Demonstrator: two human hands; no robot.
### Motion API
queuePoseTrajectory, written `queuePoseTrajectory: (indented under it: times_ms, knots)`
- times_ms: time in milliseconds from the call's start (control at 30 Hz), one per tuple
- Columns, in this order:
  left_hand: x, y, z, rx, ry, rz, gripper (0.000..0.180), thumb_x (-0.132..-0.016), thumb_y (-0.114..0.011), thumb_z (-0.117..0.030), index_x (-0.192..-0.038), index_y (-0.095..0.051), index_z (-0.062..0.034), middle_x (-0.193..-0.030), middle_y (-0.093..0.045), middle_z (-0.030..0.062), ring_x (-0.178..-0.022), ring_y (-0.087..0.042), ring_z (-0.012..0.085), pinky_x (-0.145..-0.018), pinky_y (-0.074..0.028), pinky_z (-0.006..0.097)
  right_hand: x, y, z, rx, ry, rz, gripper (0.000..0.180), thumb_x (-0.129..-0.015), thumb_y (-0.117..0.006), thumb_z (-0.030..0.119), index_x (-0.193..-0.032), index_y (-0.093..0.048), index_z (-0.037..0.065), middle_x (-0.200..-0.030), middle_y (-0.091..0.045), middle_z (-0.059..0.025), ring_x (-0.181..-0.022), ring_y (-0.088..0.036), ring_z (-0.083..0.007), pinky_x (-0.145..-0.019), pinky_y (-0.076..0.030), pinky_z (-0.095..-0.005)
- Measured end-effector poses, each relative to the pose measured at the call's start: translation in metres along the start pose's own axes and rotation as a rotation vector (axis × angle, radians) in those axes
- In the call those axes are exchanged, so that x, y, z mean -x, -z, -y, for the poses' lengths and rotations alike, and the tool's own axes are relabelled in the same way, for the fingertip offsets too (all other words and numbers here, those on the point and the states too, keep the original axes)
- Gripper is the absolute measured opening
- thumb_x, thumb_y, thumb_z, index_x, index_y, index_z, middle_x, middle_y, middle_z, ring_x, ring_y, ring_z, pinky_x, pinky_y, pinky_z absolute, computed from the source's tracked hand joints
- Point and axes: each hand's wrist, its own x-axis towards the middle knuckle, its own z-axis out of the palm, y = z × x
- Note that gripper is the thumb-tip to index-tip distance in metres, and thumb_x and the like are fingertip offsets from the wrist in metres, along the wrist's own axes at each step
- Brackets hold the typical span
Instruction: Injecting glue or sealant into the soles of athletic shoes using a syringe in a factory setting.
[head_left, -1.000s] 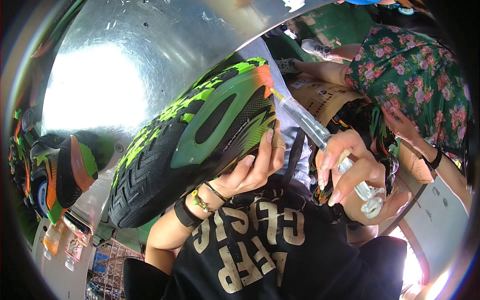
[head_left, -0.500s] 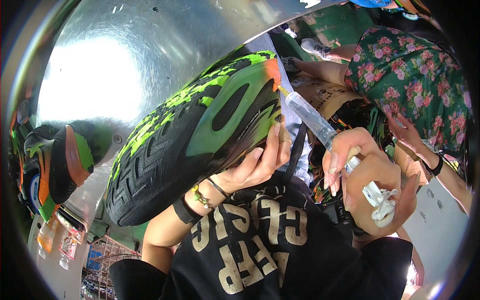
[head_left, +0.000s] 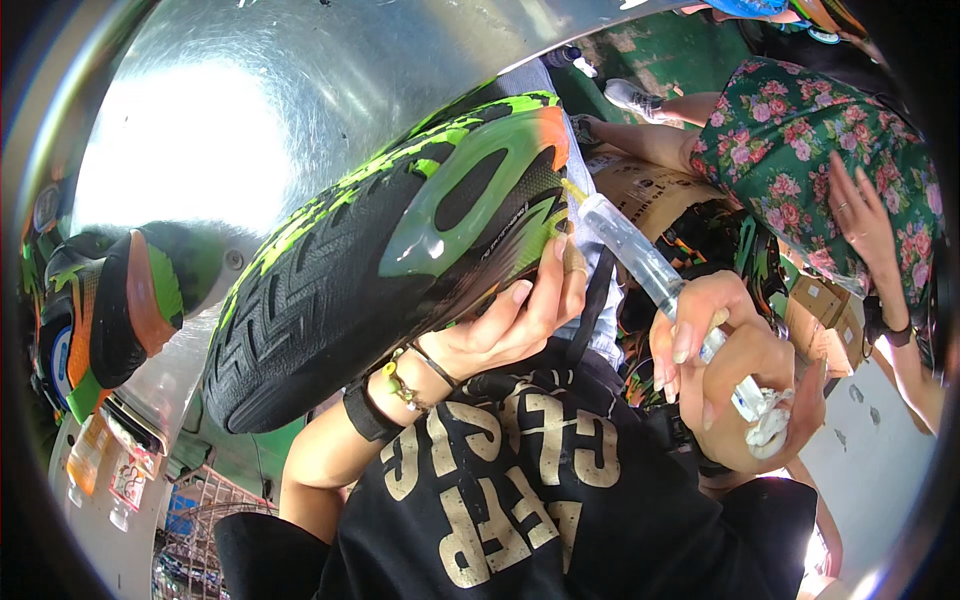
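Note:
My left hand [head_left: 515,325] is wrapped round the upper of a black and bright green sneaker [head_left: 320,260]. The shoe is tipped on its side, its treaded sole and orange heel end showing. In my right hand [head_left: 740,360] is a clear plastic syringe [head_left: 635,255] with a yellow tip, slanting up toward the heel. That tip is at the seam where sole and upper meet; whether it touches, I cannot tell. Crumpled white material [head_left: 765,420] covers the plunger end by my right palm.
A shiny metal table [head_left: 350,70] spans the upper left, with another black, orange and green shoe [head_left: 110,320] at its left. Beyond my right hand stand a person in a floral dress [head_left: 800,160] and cardboard boxes [head_left: 820,315]. A wire basket [head_left: 200,530] is lower left.
The syringe tip has shifted slightly down along the heel seam, and my right hand has lowered a little. The sneaker has turned slightly. The other person's hand has risen against the dress.

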Motion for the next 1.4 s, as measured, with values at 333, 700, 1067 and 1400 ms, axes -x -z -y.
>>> queuePoseTrajectory:
  times_ms: [333,700,1067,1400]
  knots:
    - [-0.01,0.031,0.023,0.342,0.156,0.035,0.03,-0.085,-0.049,-0.022,-0.107,-0.07,-0.0235,-0.115,-0.062,-0.0159,-0.11,-0.054,-0.0016,-0.098,-0.029,0.029,-0.003,0.015,0.003,-0.191,0.117,0.037,0.054,-0.1,-0.032,0.04,-0.066,-0.054,0.004,-0.096,-0.049,-0.0195,-0.071,-0.052,-0.0226,-0.064,-0.044,-0.0311]
    - [-0.015,0.063,0.081,0.585,0.276,-0.146,0.028,-0.063,-0.071,-0.025,-0.088,-0.074,-0.0366,-0.085,-0.052,-0.0073,-0.096,-0.055,0.0211,-0.086,-0.041,0.037,-0.013,0.017,0.019,-0.205,0.259,0.163,0.062,-0.099,-0.023,0.044,-0.051,-0.047,0.012,-0.083,-0.049,-0.0096,-0.056,-0.045,-0.0203,-0.06,-0.042,-0.0291]
    - [-0.024,0.094,0.102,0.66,0.163,0.146,0.048,-0.053,-0.083,-0.008,-0.085,-0.067,-0.0408,-0.105,-0.048,-0.0023,-0.104,-0.055,0.025,-0.095,-0.04,0.046,0.012,0.025,0.028,-0.24,0.27,0.219,0.046,-0.099,-0.034,0.035,-0.065,-0.051,0.01,-0.082,-0.052,-0.0086,-0.052,-0.053,-0.0151,-0.056,-0.046,-0.0226]
    - [-0.036,0.108,0.096,0.747,0.344,0.135,0.053,-0.048,-0.083,0.0,-0.085,-0.062,-0.0311,-0.116,-0.053,0.0104,-0.11,-0.054,0.0355,-0.093,-0.044,0.046,0.039,0.036,0.009,-0.358,0.475,0.34,0.055,-0.096,-0.036,0.043,-0.066,-0.062,0.004,-0.096,-0.053,-0.0215,-0.065,-0.053,-0.0233,-0.065,-0.046,-0.0327]
